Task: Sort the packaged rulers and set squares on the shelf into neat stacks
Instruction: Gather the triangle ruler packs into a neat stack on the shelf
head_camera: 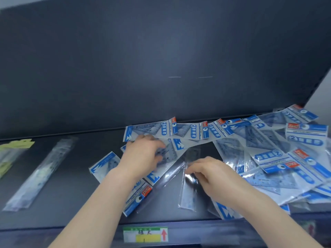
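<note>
Dark shelf (80, 194): left hand (143, 156) grip unclear on packs (194, 133); right hand (209, 173) pinches blurred sleeve (188, 196).

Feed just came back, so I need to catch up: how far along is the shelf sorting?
Done: little; one long ruler pack lies apart at the left. In hand: the right hand pinches a short ruler pack; the left hand rests on a set square pack, grip unclear. Left: the set square pile at centre and right lies jumbled, with no neat stack.
</note>
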